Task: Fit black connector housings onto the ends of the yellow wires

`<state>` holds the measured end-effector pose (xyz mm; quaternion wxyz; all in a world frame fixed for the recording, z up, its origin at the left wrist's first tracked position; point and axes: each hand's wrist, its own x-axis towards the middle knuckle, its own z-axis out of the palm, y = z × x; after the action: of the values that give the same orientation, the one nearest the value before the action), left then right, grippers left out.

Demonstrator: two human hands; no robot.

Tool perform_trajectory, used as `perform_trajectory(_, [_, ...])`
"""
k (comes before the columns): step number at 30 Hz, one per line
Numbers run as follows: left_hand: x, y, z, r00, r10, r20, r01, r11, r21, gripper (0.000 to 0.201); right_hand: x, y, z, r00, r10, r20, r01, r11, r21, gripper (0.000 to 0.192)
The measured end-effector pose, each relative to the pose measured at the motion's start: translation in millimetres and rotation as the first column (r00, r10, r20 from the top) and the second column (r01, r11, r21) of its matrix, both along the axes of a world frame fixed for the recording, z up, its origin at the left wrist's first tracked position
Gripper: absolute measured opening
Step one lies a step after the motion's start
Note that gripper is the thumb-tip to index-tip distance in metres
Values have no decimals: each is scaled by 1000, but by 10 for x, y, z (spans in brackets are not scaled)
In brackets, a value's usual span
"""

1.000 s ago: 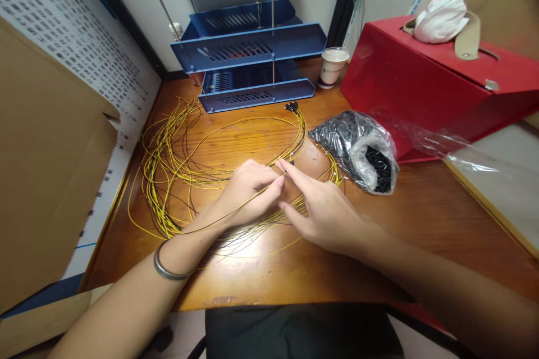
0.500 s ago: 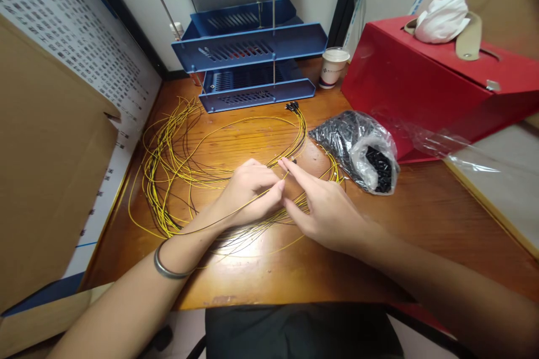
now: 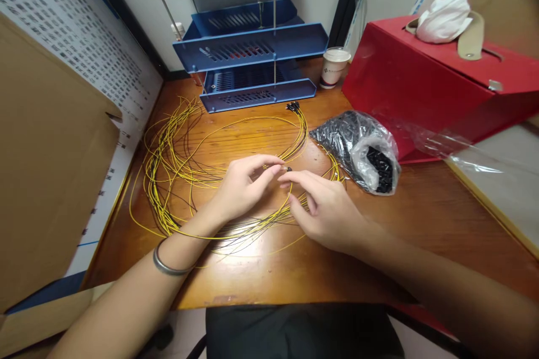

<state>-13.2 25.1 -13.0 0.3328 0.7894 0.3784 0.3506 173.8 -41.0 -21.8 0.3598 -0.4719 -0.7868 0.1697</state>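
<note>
Above the desk, my left hand (image 3: pixel 244 185) pinches a small dark connector end (image 3: pixel 288 168) between thumb and index finger. My right hand (image 3: pixel 324 207) is just to its right, with fingers curled around a thin yellow cable (image 3: pixel 291 189) below the connector; its thumb sits a little apart from the other fingertips. From there the cable bends down and left, passing across my left wrist. Under and around both hands lies a loose coil of yellow and black cables (image 3: pixel 160 196). The exact contact of the right fingertips is partly hidden.
A clear plastic bag of small black parts (image 3: pixel 357 151) lies to the right. Black cable ends (image 3: pixel 292 106) are bunched near the blue tray rack (image 3: pixel 256 95). A paper cup (image 3: pixel 334 69) and a red tissue box (image 3: pixel 404 89) stand behind; cardboard (image 3: pixel 50 157) borders the left.
My left hand has shifted slightly up, its thumb and index finger now at the connector end. My right fingers have curled and dropped lower; the cable hangs in a looser bend.
</note>
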Motion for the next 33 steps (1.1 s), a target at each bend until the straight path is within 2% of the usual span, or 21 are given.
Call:
perform_trajectory(5, [3,1,-19,998,-50,30,50,999,1,20,-1,21,-6,1000,12,9,-12,1000,8,32])
perform_trajectory(14, [-3,-14,8,996,-44,75,43,999,15,17,14,13,4,999,18,43,-16,999,-42,37])
perform_trajectory(23, [-17,-17,22,997,-74,32,72,996,48,18,0,-3,1,997,20,77,-18,1000,-25,27])
perform_trajectory(33, [-34,-11,45,993,-115,29,117,991,-70,23,-16,-4,23,991,25,128,-19,999,-49,20])
